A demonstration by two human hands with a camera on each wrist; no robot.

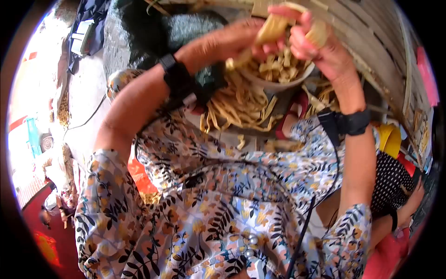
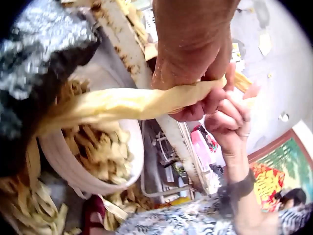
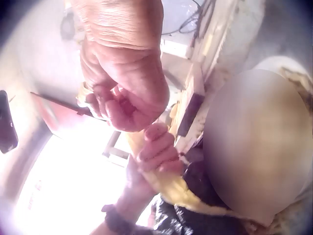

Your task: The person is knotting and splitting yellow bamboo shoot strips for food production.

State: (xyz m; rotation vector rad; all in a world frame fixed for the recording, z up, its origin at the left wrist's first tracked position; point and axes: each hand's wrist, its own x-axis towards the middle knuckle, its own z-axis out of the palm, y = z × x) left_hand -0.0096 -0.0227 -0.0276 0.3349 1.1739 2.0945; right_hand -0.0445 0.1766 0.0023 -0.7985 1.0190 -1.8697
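Floral short-sleeved dress, black wrist straps and cable.

We count two hands: left hand, right hand. One twisted strip, one white bowl, two black wrist straps. We can't count the loose strips.

- Head view: bright daylight, strongest at the left. The floor washes out to white toward the left rim. Fisheye circle with black corners, and lines bend hard near the edge. Centre fairly sharp, rim soft.
- Left wrist view: even daylight, dark vignette in the corners. Left hand and strip in fair focus, bowl softer. Upper left is dark and mottled.
- Right wrist view: hazy, low contrast. Heavy white glare at lower left. Right hand close and soft. Large pale shape at the right wholly out of focus.
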